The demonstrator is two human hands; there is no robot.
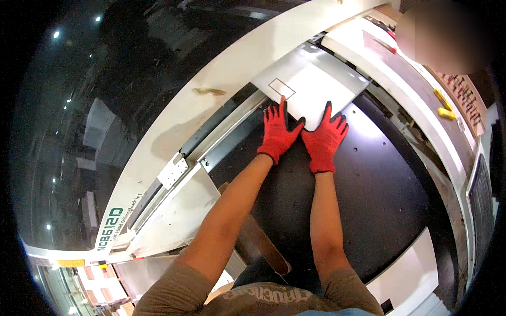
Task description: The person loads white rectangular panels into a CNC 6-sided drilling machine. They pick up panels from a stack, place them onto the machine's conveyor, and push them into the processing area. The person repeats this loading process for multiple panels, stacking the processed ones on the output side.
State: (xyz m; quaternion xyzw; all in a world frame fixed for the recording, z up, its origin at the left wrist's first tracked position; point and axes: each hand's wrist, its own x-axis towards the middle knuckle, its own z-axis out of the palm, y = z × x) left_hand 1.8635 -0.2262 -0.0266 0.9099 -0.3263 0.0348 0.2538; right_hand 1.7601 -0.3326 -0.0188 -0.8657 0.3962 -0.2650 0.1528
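- Pressing flat, your left hand lies with its red-gloved fingers spread wide on the near edge of the sheet; it grips nothing, only bears down.
- Your right hand sits just beside it, fingers equally splayed, fingertips on the sheet's near corner, palm on the black table.
- The sheet is a pale grey metal rectangle lying flat on the table, its far end reaching under the white machine beam.
- I judge the work about midway: the sheet is laid down and partly fed in, but your hands are on it and nothing shows it seated or formed yet.
- Its long axis seems to run from your fingertips up and rightward, along the beam; the near corner points back at you.
- A small outlined rectangle marks its left part.
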